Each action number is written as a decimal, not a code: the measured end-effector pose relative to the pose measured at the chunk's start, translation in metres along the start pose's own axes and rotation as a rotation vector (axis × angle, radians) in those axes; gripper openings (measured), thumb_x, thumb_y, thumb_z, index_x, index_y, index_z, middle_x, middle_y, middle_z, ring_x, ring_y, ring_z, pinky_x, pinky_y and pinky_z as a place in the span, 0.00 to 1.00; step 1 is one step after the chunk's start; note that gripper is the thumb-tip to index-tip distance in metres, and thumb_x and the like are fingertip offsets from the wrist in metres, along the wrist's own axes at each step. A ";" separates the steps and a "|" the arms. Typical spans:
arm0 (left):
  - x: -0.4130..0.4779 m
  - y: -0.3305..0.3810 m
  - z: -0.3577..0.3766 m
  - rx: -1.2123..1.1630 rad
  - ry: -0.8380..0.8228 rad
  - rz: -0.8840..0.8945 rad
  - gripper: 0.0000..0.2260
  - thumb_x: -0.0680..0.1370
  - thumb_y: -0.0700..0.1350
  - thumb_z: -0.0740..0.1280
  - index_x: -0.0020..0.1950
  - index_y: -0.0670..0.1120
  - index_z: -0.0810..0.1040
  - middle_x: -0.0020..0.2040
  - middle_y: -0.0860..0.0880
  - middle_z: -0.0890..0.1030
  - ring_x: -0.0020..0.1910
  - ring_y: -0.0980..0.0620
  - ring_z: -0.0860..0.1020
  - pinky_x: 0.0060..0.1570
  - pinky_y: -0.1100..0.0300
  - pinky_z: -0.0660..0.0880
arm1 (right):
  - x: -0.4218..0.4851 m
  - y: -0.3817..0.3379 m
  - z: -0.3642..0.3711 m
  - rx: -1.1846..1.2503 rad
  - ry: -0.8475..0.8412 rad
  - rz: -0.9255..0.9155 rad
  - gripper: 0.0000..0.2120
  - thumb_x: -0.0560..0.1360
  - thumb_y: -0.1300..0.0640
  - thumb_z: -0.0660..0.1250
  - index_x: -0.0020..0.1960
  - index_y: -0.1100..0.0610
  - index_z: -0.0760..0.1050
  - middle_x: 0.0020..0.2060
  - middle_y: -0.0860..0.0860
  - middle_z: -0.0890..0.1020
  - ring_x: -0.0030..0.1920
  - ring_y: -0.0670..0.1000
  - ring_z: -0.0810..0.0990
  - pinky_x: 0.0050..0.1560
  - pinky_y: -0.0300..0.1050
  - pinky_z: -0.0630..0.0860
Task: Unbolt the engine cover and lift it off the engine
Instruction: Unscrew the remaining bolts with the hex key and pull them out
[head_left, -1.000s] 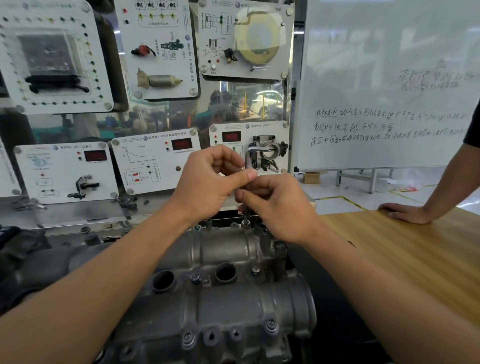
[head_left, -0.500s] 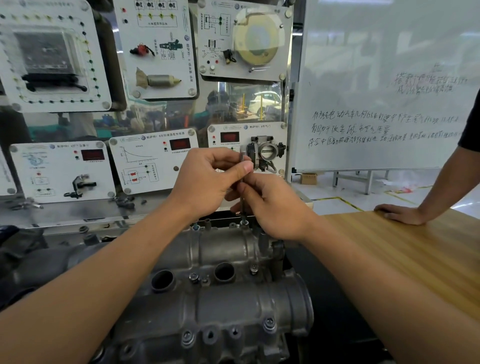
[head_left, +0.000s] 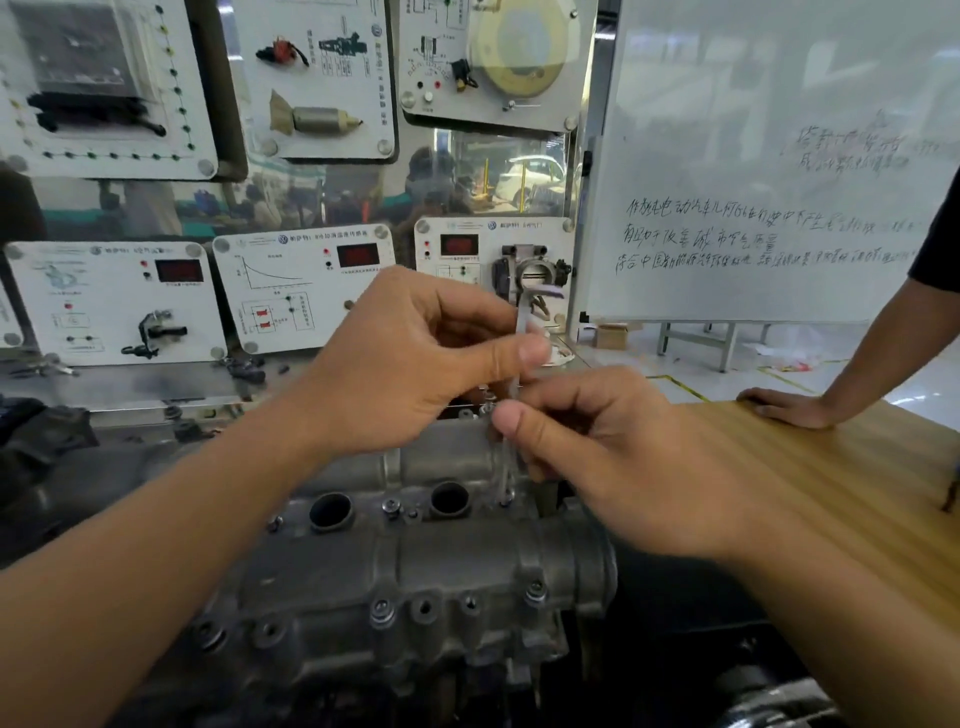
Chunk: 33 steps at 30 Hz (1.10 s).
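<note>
Hands close together on a hex key above the engine cover.
The left hand pinches the key's upper bend. The right hand pinches its blurred shaft lower down, tip near a bolt on the cover, which sits on the engine just below. To the right, another person's hand rests flat on the wooden bench. Behind stand training panels with a VW badge and a whiteboard of handwritten Chinese.

We see a wooden table to our right. Another person's hand rests flat on its far edge, and a small dark object lies at its right edge. We cannot tell what carries the engine beside it.
</note>
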<state>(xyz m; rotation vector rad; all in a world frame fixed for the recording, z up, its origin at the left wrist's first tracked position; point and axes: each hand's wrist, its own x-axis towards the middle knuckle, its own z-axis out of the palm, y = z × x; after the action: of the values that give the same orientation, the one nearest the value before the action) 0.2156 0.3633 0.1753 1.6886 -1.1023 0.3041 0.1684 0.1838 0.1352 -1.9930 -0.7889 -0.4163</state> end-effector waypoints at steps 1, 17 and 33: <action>-0.008 0.004 0.002 -0.003 -0.050 -0.002 0.05 0.72 0.47 0.73 0.47 0.49 0.86 0.39 0.54 0.87 0.37 0.56 0.85 0.38 0.66 0.79 | -0.013 -0.002 0.001 -0.003 -0.022 -0.003 0.17 0.81 0.52 0.64 0.36 0.60 0.76 0.28 0.56 0.76 0.28 0.56 0.73 0.29 0.46 0.70; -0.043 0.028 0.026 0.098 -0.089 -0.085 0.05 0.75 0.42 0.71 0.50 0.48 0.84 0.40 0.53 0.87 0.37 0.55 0.85 0.40 0.55 0.84 | -0.057 -0.011 0.015 -0.134 0.021 0.025 0.13 0.82 0.59 0.62 0.41 0.63 0.76 0.32 0.57 0.77 0.33 0.55 0.74 0.35 0.53 0.73; -0.058 0.027 0.047 0.178 0.149 -0.081 0.08 0.74 0.44 0.75 0.38 0.48 0.79 0.32 0.51 0.83 0.31 0.52 0.81 0.32 0.60 0.79 | -0.061 -0.017 0.006 -0.129 0.100 0.055 0.07 0.76 0.58 0.72 0.39 0.57 0.83 0.30 0.51 0.83 0.28 0.44 0.76 0.31 0.35 0.71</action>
<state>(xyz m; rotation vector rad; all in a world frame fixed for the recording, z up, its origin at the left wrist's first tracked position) 0.1487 0.3523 0.1344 1.8302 -0.9168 0.4805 0.1124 0.1728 0.1083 -2.0903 -0.6577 -0.5421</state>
